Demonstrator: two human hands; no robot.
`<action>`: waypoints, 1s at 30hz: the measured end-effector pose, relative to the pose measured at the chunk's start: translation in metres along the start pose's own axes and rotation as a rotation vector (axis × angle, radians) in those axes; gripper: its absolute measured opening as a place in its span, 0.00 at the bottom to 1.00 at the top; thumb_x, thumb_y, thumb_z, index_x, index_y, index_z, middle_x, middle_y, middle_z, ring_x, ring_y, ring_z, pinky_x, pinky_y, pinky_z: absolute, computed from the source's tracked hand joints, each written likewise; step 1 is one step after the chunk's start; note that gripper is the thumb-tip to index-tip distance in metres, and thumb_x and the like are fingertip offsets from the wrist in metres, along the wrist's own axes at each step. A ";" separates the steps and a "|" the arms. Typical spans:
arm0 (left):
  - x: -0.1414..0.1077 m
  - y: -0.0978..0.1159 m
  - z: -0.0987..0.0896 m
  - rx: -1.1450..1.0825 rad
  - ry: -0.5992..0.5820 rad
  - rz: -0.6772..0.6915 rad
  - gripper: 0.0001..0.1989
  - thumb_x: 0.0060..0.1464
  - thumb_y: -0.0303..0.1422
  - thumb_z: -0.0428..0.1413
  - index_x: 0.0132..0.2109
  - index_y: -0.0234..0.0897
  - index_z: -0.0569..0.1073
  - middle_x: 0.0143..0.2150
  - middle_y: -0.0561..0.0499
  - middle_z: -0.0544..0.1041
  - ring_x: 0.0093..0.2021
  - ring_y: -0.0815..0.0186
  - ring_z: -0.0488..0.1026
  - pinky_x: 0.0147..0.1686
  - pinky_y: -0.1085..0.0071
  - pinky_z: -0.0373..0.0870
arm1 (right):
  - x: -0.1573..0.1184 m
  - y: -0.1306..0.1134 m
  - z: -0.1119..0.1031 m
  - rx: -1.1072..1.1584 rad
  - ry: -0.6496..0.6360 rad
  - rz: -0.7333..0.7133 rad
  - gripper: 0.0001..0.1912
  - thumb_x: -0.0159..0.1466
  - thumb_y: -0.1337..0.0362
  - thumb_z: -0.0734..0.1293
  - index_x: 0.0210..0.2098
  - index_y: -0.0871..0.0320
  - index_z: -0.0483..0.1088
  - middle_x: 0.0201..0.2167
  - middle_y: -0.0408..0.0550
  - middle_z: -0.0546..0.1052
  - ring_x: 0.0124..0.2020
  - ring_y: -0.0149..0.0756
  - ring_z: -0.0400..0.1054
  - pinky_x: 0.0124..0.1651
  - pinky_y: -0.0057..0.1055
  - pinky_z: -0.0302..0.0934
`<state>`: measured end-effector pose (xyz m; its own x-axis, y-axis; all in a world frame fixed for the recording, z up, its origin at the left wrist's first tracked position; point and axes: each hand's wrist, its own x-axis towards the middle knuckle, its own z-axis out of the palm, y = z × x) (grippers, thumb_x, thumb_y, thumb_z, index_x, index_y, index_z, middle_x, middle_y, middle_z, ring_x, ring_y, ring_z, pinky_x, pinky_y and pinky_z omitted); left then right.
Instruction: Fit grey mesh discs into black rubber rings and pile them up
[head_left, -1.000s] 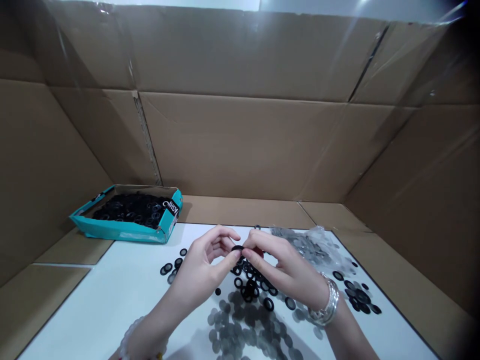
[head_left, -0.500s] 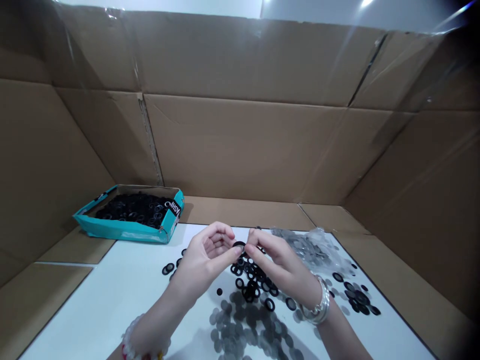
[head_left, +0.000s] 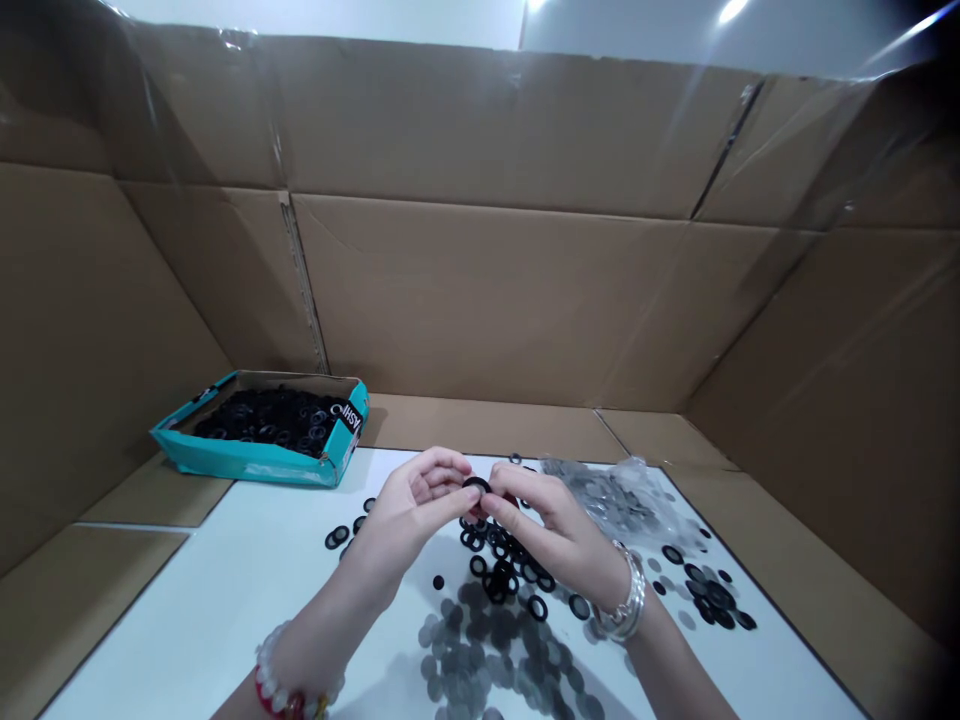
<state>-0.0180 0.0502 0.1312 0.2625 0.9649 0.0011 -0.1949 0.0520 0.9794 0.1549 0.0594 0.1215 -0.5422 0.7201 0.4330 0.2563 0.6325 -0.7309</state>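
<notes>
Between my two hands, above the white table, is a small black ring [head_left: 477, 484] with a paler disc showing inside it. My left hand [head_left: 412, 505] pinches the ring's left side between thumb and fingers. From the right, the thumb and forefinger of my right hand [head_left: 551, 525] press on the same ring, so its right edge is partly hidden. Below the hands lies a loose heap of black rings [head_left: 501, 580]. Nearer me, many grey translucent discs [head_left: 480, 655] are spread over the table.
A turquoise box [head_left: 251, 462] full of black rings stands at the back left. A clear plastic bag [head_left: 619, 500] of grey discs lies at the back right, with a pile of black discs [head_left: 712, 595] near the right edge. Cardboard walls [head_left: 487, 300] surround the white table [head_left: 225, 590].
My right hand has shifted slightly left, its fingers now closer over the ring. The left hand has barely moved and still holds the ring.
</notes>
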 end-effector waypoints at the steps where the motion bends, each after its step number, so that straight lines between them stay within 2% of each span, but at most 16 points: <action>1: 0.001 -0.001 0.000 0.012 0.014 0.004 0.11 0.47 0.33 0.62 0.36 0.36 0.68 0.27 0.56 0.72 0.29 0.72 0.71 0.33 0.76 0.67 | 0.000 0.000 0.000 -0.012 0.009 -0.011 0.14 0.70 0.64 0.57 0.27 0.57 0.62 0.26 0.42 0.68 0.29 0.30 0.59 0.34 0.28 0.53; 7: 0.004 -0.001 -0.002 0.098 0.073 0.019 0.13 0.43 0.31 0.63 0.34 0.37 0.66 0.27 0.57 0.70 0.28 0.73 0.68 0.30 0.77 0.65 | 0.000 0.001 0.002 -0.093 0.032 -0.048 0.16 0.70 0.64 0.57 0.25 0.57 0.59 0.22 0.40 0.61 0.27 0.31 0.55 0.33 0.29 0.51; 14: 0.005 0.005 -0.010 0.193 -0.044 -0.077 0.12 0.44 0.32 0.62 0.34 0.36 0.67 0.26 0.56 0.72 0.27 0.71 0.69 0.30 0.75 0.63 | -0.002 0.000 0.000 -0.114 -0.060 0.058 0.16 0.69 0.62 0.59 0.24 0.57 0.61 0.23 0.40 0.64 0.27 0.31 0.57 0.31 0.27 0.52; 17: 0.008 0.003 -0.014 0.170 -0.090 -0.105 0.12 0.44 0.33 0.63 0.34 0.36 0.67 0.25 0.57 0.72 0.26 0.71 0.68 0.30 0.75 0.62 | -0.004 -0.008 -0.004 -0.146 -0.029 0.110 0.04 0.65 0.62 0.65 0.36 0.56 0.65 0.30 0.42 0.68 0.31 0.32 0.61 0.35 0.28 0.56; 19: 0.009 0.000 -0.015 0.127 -0.115 -0.110 0.12 0.43 0.32 0.64 0.33 0.35 0.68 0.24 0.57 0.71 0.27 0.72 0.67 0.30 0.75 0.61 | -0.006 -0.012 -0.006 -0.125 -0.054 0.080 0.13 0.64 0.66 0.66 0.47 0.53 0.64 0.37 0.44 0.69 0.35 0.33 0.63 0.41 0.30 0.59; 20: 0.010 -0.002 -0.015 0.096 -0.121 -0.112 0.13 0.42 0.31 0.64 0.33 0.35 0.68 0.23 0.58 0.70 0.27 0.72 0.66 0.30 0.75 0.61 | -0.007 -0.014 -0.007 -0.108 -0.080 0.053 0.15 0.64 0.69 0.65 0.50 0.52 0.64 0.39 0.44 0.69 0.36 0.33 0.63 0.43 0.30 0.59; 22: 0.011 -0.006 -0.015 0.034 -0.122 -0.110 0.13 0.41 0.31 0.65 0.32 0.35 0.68 0.21 0.59 0.69 0.26 0.72 0.66 0.30 0.75 0.60 | -0.007 -0.015 -0.006 -0.089 -0.093 0.015 0.14 0.65 0.71 0.63 0.48 0.51 0.66 0.39 0.44 0.69 0.37 0.32 0.64 0.43 0.30 0.60; 25: 0.011 -0.009 -0.012 -0.011 -0.112 -0.115 0.14 0.39 0.32 0.66 0.32 0.35 0.69 0.20 0.59 0.70 0.26 0.71 0.66 0.31 0.75 0.61 | -0.007 -0.013 -0.001 -0.169 0.005 0.025 0.08 0.63 0.70 0.65 0.41 0.54 0.66 0.35 0.43 0.68 0.35 0.33 0.63 0.39 0.30 0.59; 28: 0.010 -0.010 -0.008 0.011 -0.109 -0.140 0.14 0.39 0.32 0.66 0.32 0.36 0.69 0.21 0.58 0.71 0.26 0.71 0.67 0.30 0.75 0.61 | -0.006 -0.012 0.005 -0.287 0.072 0.063 0.09 0.61 0.70 0.67 0.36 0.55 0.61 0.33 0.43 0.67 0.34 0.35 0.63 0.36 0.30 0.56; 30: 0.010 -0.008 -0.007 0.076 -0.139 -0.142 0.12 0.39 0.32 0.65 0.31 0.36 0.70 0.23 0.57 0.72 0.26 0.71 0.67 0.30 0.74 0.62 | -0.006 -0.012 0.007 -0.334 0.054 0.104 0.10 0.60 0.69 0.67 0.34 0.55 0.59 0.33 0.43 0.68 0.34 0.35 0.63 0.35 0.30 0.56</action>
<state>-0.0206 0.0608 0.1215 0.4110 0.9043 -0.1152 -0.0765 0.1601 0.9841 0.1490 0.0454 0.1242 -0.4586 0.7939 0.3993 0.5605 0.6071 -0.5633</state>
